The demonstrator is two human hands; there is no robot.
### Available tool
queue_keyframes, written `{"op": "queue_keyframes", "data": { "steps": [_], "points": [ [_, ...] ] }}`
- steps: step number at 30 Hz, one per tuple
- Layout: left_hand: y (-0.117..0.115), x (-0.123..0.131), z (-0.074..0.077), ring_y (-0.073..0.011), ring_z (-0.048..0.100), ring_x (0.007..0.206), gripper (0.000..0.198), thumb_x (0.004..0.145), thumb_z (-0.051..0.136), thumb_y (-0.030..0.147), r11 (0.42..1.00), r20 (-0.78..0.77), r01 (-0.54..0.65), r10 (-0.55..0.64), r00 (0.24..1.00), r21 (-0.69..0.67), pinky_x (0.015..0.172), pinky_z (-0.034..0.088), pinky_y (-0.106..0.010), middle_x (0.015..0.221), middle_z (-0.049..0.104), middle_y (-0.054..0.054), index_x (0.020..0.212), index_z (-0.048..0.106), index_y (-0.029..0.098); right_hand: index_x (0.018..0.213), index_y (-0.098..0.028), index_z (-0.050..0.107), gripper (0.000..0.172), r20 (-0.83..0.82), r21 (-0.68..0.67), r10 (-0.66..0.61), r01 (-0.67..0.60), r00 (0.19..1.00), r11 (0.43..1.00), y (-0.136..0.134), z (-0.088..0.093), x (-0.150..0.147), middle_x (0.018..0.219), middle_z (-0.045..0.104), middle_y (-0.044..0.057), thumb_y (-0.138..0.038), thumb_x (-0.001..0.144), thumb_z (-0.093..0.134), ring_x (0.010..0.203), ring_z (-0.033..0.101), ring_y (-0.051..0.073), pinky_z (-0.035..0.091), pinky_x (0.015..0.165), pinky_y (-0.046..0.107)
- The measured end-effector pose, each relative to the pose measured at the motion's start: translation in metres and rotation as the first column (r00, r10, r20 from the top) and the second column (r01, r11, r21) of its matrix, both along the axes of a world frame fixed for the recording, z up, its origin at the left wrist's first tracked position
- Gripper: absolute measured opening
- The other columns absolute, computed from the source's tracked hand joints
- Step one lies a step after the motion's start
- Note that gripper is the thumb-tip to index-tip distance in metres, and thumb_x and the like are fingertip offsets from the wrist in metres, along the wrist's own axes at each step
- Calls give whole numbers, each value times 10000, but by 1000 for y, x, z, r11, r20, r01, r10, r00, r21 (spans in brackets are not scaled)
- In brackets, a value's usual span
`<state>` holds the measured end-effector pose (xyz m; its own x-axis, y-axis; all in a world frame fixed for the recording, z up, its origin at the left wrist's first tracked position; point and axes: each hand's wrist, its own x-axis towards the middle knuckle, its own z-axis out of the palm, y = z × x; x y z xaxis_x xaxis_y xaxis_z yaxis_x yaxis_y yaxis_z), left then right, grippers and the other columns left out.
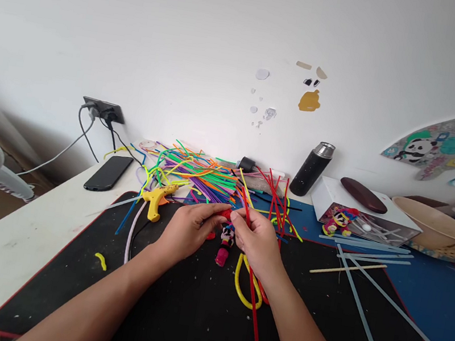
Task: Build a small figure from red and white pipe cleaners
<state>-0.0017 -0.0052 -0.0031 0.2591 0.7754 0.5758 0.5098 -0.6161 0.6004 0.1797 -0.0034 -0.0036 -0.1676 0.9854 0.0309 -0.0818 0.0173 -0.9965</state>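
Between my two hands is a small pipe-cleaner doll [225,244] with a magenta lower part and a black, white and blue upper part. My left hand [187,228] is closed, its fingertips pinching the red part at the doll's top. My right hand [260,240] pinches a long red pipe cleaner [254,333] close to that red part. The pipe cleaner runs down past my right wrist over the black mat. Fingers partly hide the doll's top. A yellow pipe-cleaner loop [240,288] lies below my right hand.
Behind my hands lies a pile of coloured pipe cleaners [200,178]. A yellow glue gun [156,201] and a phone [108,173] are at left. Rightward are a thermos [312,169], a finished doll [339,221], glue sticks [361,307], a wooden stick [348,269] and a bowl [435,221].
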Motion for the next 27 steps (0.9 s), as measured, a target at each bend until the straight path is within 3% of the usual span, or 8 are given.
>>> {"op": "queue_keyframes", "data": {
  "steps": [3, 14, 27],
  "points": [
    [1, 0, -1, -188, 794, 749, 249, 1000, 625, 249, 999, -15, -23, 23, 1000, 24, 726, 624, -253, 899, 834, -51, 1195, 769, 192, 810, -203, 630, 352, 57, 43, -16, 13, 998, 999, 1, -3, 1, 530, 361, -93, -542, 886, 687, 423, 297, 78, 240, 407, 218],
    [-1, 5, -2, -180, 793, 734, 229, 977, 633, 229, 987, 65, -11, 22, 998, -160, 719, 617, -248, 861, 832, -23, 1154, 774, 199, 777, -211, 614, 353, 169, 135, -68, 45, 983, 990, 2, -7, 2, 543, 428, -69, -541, 894, 658, 438, 335, 96, 260, 413, 223],
    [-1, 1, 3, -165, 770, 683, 216, 991, 601, 229, 990, 104, 36, -22, 994, -135, 687, 610, -237, 806, 815, -24, 1129, 764, 193, 844, -200, 616, 361, 66, 64, 36, -40, 997, 997, -2, -1, 2, 542, 405, -85, -548, 930, 654, 442, 319, 78, 253, 417, 207]
  ]
}}
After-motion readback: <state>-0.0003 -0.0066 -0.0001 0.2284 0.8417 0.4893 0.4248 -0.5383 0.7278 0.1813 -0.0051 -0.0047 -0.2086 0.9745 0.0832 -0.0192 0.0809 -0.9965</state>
